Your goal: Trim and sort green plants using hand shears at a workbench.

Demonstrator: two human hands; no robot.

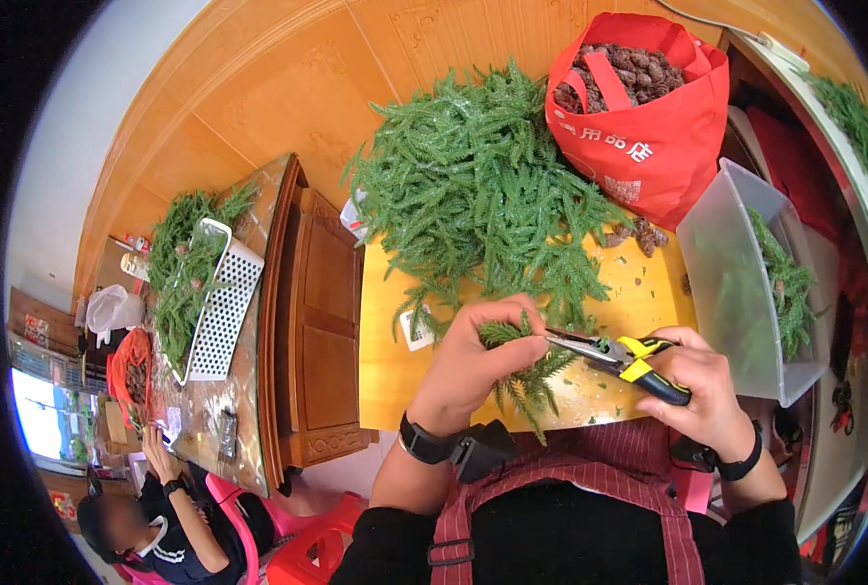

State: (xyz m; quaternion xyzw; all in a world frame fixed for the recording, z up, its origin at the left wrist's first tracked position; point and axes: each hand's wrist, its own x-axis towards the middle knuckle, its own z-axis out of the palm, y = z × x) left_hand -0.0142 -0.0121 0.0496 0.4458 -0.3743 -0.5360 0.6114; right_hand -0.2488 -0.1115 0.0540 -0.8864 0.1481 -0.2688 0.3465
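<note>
My left hand [487, 356] is closed around a green artificial pine sprig [531, 375], whose needles stick out below the thumb. In my right hand [695, 378] are yellow-and-black pliers [638, 367], held by their handles. Their long metal jaws point left and reach the sprig's end beside my left fingertips; what lies between the jaws is too small to make out. Beyond both hands, a large heap of green pine sprigs [482, 185] covers the far part of the yellow table [395, 390]. Small green clippings dot the tabletop near the pliers.
A red bag [638, 146] full of pine cones stands at the far right, with loose pine cones [638, 234] before it. To the right is a clear plastic bin [736, 283] holding sprigs. At left, a person [175, 526] sits by another table with a white basket [227, 312].
</note>
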